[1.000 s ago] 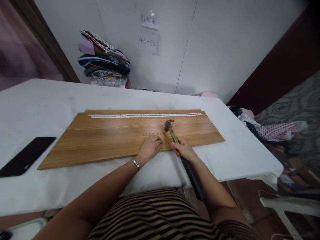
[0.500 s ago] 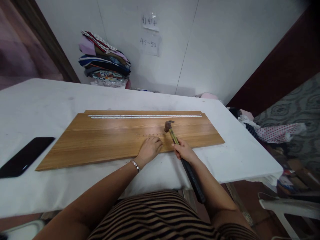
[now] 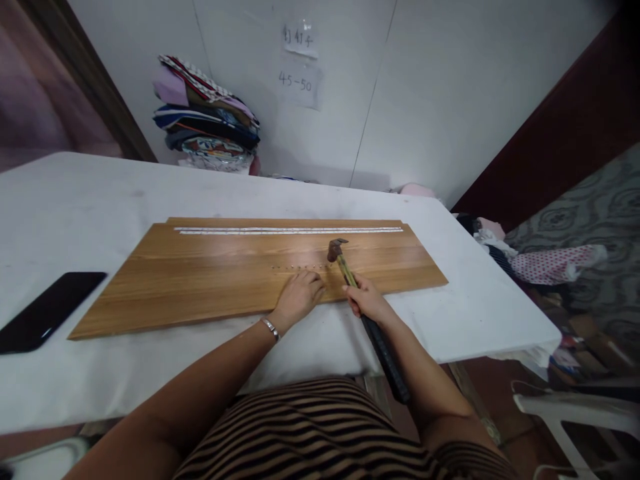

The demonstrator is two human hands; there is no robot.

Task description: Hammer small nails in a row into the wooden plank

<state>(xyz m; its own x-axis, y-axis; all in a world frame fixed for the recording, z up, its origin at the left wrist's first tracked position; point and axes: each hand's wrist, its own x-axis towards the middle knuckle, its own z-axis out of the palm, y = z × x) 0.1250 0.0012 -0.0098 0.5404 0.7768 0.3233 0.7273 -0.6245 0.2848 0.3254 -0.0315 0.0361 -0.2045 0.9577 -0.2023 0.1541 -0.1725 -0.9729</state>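
A claw hammer (image 3: 345, 272) with a rusty head and a long black grip is held by my right hand (image 3: 367, 299), which closes round the handle well up toward the head. The head hovers over or touches the wooden board (image 3: 210, 273), at the right end of a row of small nails (image 3: 300, 267); I cannot tell which. On the board's near edge lies my left hand (image 3: 301, 295), palm down, fingers lightly bent and holding nothing I can see. It is just below the nail row and left of the hammer.
Two white strips (image 3: 290, 231) of nails run along the board's far side. A black phone (image 3: 47, 312) lies left of the board on the white-covered table (image 3: 480, 313). Folded clothes (image 3: 210, 120) are stacked by the wall, and a white chair (image 3: 575, 413) stands at the right.
The view has shifted very slightly. Both hands and the hammer stay in nearly the same place over the board.
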